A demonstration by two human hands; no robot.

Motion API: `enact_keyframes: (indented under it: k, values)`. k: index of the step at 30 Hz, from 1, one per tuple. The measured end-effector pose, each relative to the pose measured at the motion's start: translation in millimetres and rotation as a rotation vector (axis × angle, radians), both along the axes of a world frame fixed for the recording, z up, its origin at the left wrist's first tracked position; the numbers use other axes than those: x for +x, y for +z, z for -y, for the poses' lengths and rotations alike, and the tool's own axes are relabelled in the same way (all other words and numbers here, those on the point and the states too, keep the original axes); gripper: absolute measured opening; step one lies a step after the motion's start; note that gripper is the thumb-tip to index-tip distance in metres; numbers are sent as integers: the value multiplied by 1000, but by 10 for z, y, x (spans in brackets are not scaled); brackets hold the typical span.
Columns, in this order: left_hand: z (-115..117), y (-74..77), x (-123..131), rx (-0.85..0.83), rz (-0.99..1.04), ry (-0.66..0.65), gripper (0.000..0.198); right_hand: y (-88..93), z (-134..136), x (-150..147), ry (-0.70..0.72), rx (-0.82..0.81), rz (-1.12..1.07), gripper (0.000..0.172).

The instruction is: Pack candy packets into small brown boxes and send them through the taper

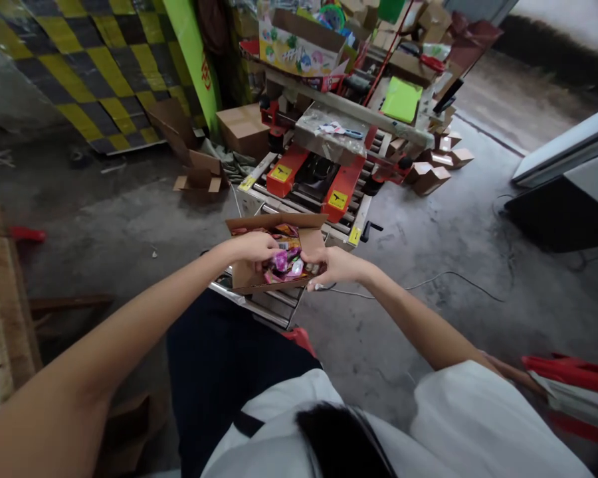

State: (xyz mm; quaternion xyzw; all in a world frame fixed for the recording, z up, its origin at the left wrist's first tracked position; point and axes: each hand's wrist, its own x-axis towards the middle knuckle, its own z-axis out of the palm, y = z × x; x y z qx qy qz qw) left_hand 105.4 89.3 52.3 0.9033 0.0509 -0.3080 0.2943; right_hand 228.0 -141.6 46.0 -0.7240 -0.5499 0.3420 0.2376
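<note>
A small open cardboard box rests on the near end of a roller conveyor, its far flap raised. Inside lie shiny packets in orange, brown and purple, among them a pink-purple packet with a pale oval patch beside it. My left hand reaches in over the left side, fingers curled down on the pink-purple packet; the fingertips are partly hidden. At the right end, my right hand is bent around the box, its fingers inside near the packets and its thumb at the near outer corner.
Beyond the box stands a carton-sealing machine with orange side rails and a crank handle. A printed carton sits above it. Brown cartons stand on the floor. A cable runs across the floor to the right.
</note>
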Motion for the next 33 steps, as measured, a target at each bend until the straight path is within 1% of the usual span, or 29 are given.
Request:
enact_keyframes:
  k: [2,3,4,5,6,8,10,12,15,17,19,20,22,23,25,26,28,29,30,32,33]
  values:
    - [-81,19,-125,-196,0,-42,27,-17,73,-64,-8,52,18,81]
    - [-118,23,-203,-272,44,-85,32,-23,95,-84,-4,66,18,85]
    - [-142,21,-283,-307,114,-130,40,-24,108,-94,2,77,13,88]
    - [-149,15,-358,-303,195,-159,46,-23,113,-97,10,86,5,90]
    - [-138,4,-420,-267,270,-167,49,-18,114,-95,20,94,-6,91]
    - [-67,-28,-495,-133,380,-140,49,0,120,-88,36,104,-31,90]
    - [38,-59,-504,16,422,-111,48,23,148,-93,36,118,-52,89]
    - [136,-65,-465,144,432,-108,44,44,195,-111,41,131,-63,86]
    - [242,-20,-349,303,400,-89,39,63,246,-134,51,110,-62,75]
    - [294,19,-239,381,330,-85,42,59,229,-127,33,85,-62,63]
    - [333,35,-103,417,238,-111,47,36,159,-101,8,57,-68,52]
    - [341,27,-27,420,204,-127,47,16,106,-84,-12,37,-68,46]
    - [316,-13,133,390,165,-132,36,-38,-29,-47,-92,-21,-27,34]
    - [276,-38,211,367,158,-126,31,-68,-103,-30,-149,-53,16,31]
    - [151,-67,335,292,120,-121,25,-122,-241,-1,-255,-120,106,29]
    - [78,-61,368,217,72,-126,25,-142,-295,11,-291,-152,132,29]
    - [-34,-8,336,56,-13,-113,24,-170,-365,33,-328,-192,131,29]
    - [-52,29,264,14,3,-70,25,-178,-380,41,-338,-197,120,30]
    - [-34,59,154,25,86,6,27,-184,-386,45,-344,-190,116,30]
    - [107,71,-143,181,420,161,33,-192,-375,40,-348,-149,143,31]
    - [217,42,-304,264,594,176,38,-191,-363,26,-346,-130,166,30]
